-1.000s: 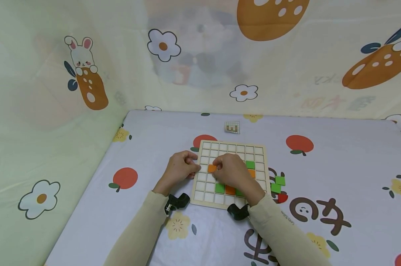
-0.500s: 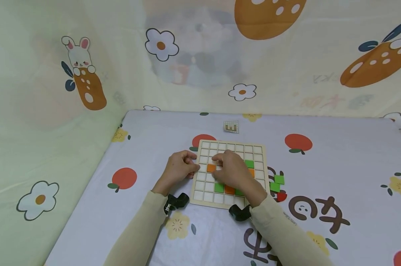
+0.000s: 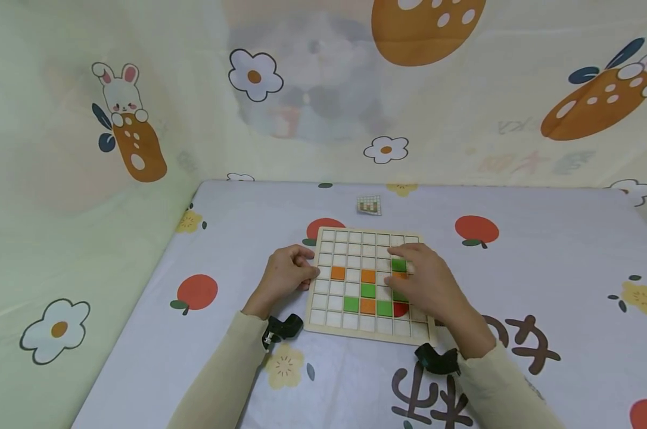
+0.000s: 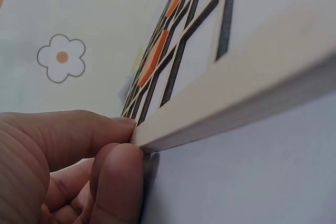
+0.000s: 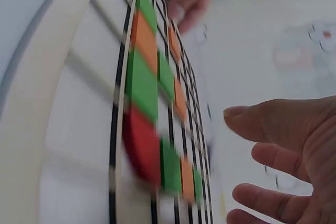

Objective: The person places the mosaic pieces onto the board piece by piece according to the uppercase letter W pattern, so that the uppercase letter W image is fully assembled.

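A wooden grid board (image 3: 323,322) lies on the table, with orange, green and red tiles in several of its cells. At its left edge my left hand (image 3: 286,274) grips the frame; in the left wrist view, its fingertips (image 4: 122,163) touch the rim. Over the board's right side hovers my right hand (image 3: 431,283), fingers apart, holding nothing. It partly covers the right column of tiles. In the right wrist view, a red rounded tile (image 5: 143,148) sits beside a green tile (image 5: 142,90). An orange tile (image 3: 338,273) stands alone near the left.
A small grid-patterned card (image 3: 369,205) lies behind the board. The tabletop cloth (image 3: 238,238) is printed with fruit, flowers and dark lettering. A patterned cloth wall (image 3: 313,161) rises at the back and left. My right forearm hides the spot right of the board.
My right hand has moved right from the left-middle of the board, uncovering an orange and a green tile in the middle column. My left hand stays at the left edge. The head view shifts slightly.
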